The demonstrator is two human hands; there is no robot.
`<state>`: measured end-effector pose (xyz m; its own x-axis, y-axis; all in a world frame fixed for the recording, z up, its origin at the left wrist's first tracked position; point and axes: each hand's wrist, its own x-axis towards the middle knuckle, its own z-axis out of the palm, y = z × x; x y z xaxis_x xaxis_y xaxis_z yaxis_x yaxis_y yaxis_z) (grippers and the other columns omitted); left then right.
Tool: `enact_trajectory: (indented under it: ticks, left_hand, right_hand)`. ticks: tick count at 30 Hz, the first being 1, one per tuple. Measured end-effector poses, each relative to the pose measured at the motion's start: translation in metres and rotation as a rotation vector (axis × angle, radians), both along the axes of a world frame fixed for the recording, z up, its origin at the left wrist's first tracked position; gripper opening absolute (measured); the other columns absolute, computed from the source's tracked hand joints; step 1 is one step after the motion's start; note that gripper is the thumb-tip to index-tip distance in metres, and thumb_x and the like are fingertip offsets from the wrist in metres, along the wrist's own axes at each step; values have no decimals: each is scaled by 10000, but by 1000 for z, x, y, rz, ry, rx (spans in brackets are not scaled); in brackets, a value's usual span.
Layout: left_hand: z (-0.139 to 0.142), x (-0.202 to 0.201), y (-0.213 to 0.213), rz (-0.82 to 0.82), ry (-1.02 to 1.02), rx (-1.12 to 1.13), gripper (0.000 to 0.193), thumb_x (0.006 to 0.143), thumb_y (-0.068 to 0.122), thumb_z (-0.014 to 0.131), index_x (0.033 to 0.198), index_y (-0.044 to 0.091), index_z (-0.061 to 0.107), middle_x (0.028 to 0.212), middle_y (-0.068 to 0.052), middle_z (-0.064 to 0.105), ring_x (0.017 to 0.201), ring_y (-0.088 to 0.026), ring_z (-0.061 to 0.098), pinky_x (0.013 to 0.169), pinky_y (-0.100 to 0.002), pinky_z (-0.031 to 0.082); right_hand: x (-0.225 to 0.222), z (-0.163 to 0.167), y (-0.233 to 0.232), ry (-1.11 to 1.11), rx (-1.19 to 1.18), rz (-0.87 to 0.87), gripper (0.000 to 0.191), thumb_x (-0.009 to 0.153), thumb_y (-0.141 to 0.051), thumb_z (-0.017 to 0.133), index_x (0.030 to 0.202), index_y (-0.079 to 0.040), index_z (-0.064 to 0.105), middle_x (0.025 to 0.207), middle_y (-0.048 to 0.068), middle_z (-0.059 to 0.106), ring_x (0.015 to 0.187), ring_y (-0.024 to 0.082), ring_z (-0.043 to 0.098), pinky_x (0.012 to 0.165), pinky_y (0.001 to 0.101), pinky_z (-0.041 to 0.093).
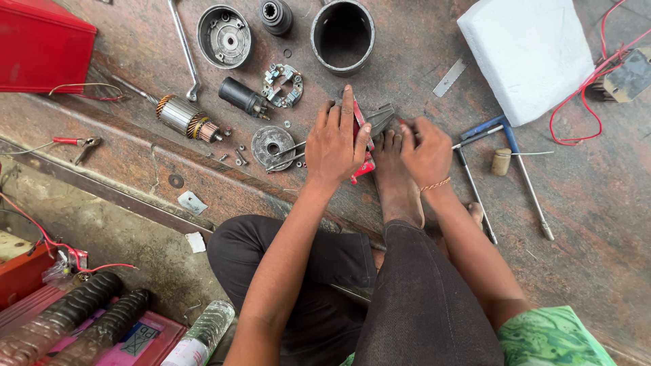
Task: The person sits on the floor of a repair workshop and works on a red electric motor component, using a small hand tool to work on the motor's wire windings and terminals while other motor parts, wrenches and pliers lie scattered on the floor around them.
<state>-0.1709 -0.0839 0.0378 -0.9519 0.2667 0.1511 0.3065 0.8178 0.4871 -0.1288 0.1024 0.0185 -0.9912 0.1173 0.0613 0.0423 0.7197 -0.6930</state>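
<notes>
My left hand [337, 141] lies over a red-handled tool [364, 167] on the brown floor, fingers pressed down along its handle. A grey metal part [380, 118] sticks out just beyond the fingertips. My right hand [425, 150] is closed around something small beside that part; what it grips is hidden. My bare foot [395, 177] rests between the two hands, toes against the tool. Left of my left hand lie a round metal plate [270, 146] with two long bolts, an armature [187, 118], a black solenoid [243, 97] and a brush holder [283, 85].
A metal housing cylinder [342, 35], an end cap [224, 36], a small gear [277, 15] and a spanner [184, 50] lie at the top. A white foam block [527, 55], red wires [588, 95], T-handle wrenches [512, 163] sit right. A red box [42, 46] is top left; batteries and a bottle [202, 333] bottom left.
</notes>
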Motion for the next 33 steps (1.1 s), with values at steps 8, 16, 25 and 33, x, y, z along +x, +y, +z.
enact_trajectory:
  ticks: [8,16,25,33]
  left_hand:
    - [1,1,0,-2,-34,-6,694,1055,414,525,1570,-18,355,1233,-243,636,1274,-471,565,931,-502,549]
    - [1,2,2,15,-11,-18,685,1057,408,514,1571,-17,362,1244,-239,635,1269,-466,563,950,-510,550]
    - [3,3,3,14,-15,-11,680,1058,398,514,1566,-29,367,1228,-245,629,1259,-469,565,925,-506,558]
    - [5,2,3,19,-21,-11,676,1054,388,516,1562,-32,367,1228,-245,631,1252,-472,565,932,-501,557]
  right_hand:
    - [5,2,-11,25,-33,5,86,960,-92,672,1023,-36,688,962,187,709,865,402,694,738,472,549]
    - [4,-3,-8,110,-108,110,87,953,-62,661,1029,-29,687,994,191,719,905,399,705,787,451,562]
    - [3,-7,-16,54,-97,21,62,937,-50,676,978,-4,670,855,233,668,804,432,668,699,477,526]
    - [5,-11,-15,64,-131,30,78,971,-77,667,972,-4,637,874,243,646,814,437,650,716,488,500]
